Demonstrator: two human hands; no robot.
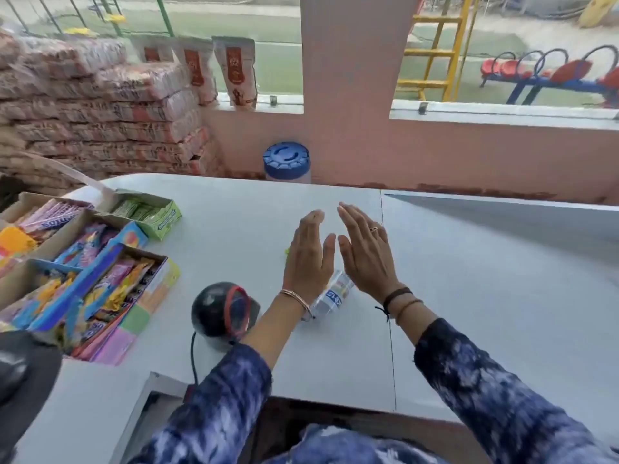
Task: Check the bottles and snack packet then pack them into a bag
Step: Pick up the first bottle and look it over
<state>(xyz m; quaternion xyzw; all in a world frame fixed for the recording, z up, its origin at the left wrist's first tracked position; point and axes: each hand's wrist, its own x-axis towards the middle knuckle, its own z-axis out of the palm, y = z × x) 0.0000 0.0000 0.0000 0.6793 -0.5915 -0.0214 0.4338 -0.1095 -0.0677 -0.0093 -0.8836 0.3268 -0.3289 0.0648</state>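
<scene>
Hovering side by side over a pale grey counter (469,279): left hand (310,256) and right hand (366,252), both spread flat with fingers extended, palms down, grasping nothing. Lying on its side beneath and between the two wrists, a clear plastic bottle (331,296) with a white-and-blue label, partly hidden by the hands; contact with either hand impossible to judge. Peeking out just left of the left hand, a small yellow-green scrap (287,251), too little visible to identify. Sitting near the left forearm, a round black barcode scanner (222,313) with a red ring and a cable running toward the counter's near edge. Crowding the left side of the counter, open cardboard boxes of sweets (90,262) in bright wrappers. Standing beyond the far edge, a container with a blue lid (286,159). Stacked against the left wall, bagged goods (100,112).
</scene>
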